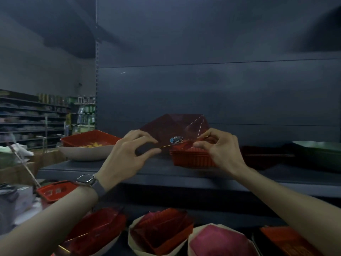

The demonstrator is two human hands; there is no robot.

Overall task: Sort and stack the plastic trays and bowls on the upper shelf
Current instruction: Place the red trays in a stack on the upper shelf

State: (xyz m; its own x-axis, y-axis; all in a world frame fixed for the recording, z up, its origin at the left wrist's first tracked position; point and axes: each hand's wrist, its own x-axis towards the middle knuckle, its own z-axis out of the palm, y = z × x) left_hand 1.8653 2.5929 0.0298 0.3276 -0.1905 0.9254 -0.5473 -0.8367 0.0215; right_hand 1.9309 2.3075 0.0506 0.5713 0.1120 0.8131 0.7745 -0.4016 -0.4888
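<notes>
A translucent red bowl [171,126] with a round blue sticker is tilted up over the upper shelf [110,172]. My left hand [129,154] pinches its near left rim and my right hand [219,146] pinches its near right rim. Just beneath it, a stack of ribbed red trays [190,159] stands on the shelf. To the left, a red tray [88,139] sits inside a beige bowl [84,154]. Dark red trays [265,156] lie to the right in shadow.
A dark green bowl [317,154] sits at the shelf's far right. On the lower level, beige bowls hold red trays [162,235] and a pink one [219,241]. A red tray [53,191] lies at left, and store aisles stretch behind it.
</notes>
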